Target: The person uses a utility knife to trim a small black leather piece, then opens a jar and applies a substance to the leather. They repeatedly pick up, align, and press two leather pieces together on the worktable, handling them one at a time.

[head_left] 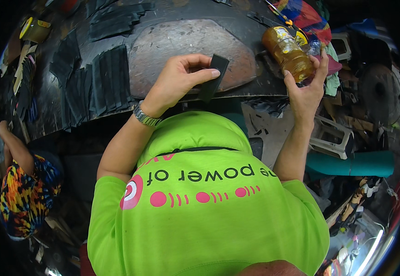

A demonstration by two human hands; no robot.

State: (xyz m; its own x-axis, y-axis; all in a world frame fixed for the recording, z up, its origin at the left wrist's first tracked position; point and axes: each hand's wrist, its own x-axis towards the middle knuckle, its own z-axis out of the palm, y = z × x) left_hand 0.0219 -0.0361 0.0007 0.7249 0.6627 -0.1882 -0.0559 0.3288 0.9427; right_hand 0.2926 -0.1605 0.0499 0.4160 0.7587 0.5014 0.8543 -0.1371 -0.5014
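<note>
Holding a black strip (213, 77) over the near edge of the workbench (163, 18), other hand at an amber jar (288, 53).

Left hand (179, 80): fingers and thumb pinch the dark strip, upright above the worn grey slab (186, 46) at the bench's middle. Right hand (306, 89): fingers curled about the lower end of the jar, tilted near the bench's right edge; grip looks partial. Stacks of black strips (94, 85) fan along the left side. A co-worker in a patterned shirt (27, 195) sits at far left. Judged step: readying one strip for coating; the next move likely calls for steadying the jar and keeping the strip clear of the stacks.
</note>
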